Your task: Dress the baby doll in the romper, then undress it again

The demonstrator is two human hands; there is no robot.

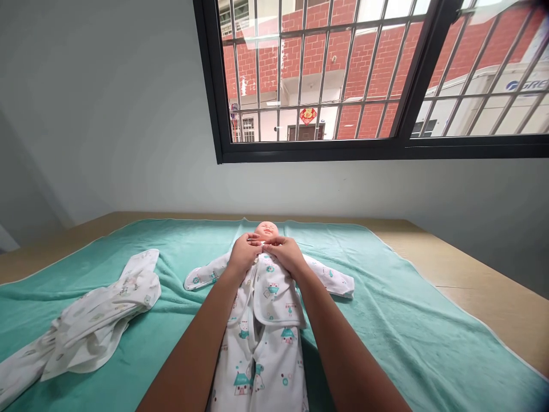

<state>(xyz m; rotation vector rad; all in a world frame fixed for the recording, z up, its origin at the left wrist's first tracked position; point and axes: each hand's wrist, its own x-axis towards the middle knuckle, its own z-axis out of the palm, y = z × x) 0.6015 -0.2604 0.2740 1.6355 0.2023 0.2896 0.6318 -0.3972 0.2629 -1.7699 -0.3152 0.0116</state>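
Forearms (189,349) partly cover the printed suit (274,306), left hand (245,252) and right hand (286,252) pinching its top, a crumpled garment (103,315) leftward.

Single view, worn on person's head, looking forward and down along wearer's own forearms (189,337). Forearms enter at bottom edge, close to lens, reaching away to left hand (245,252) and right hand (286,254), just below centre. Camera sits at foot end of doll (266,230): clothed lower part runs off bottom edge, head farthest away. Wide field. Green cloth (386,320) on table (450,269) spreads across lower half; pale wall (128,114) beyond, faced nearly head-on; barred window (419,74) at upper right, cut by top and right edges.
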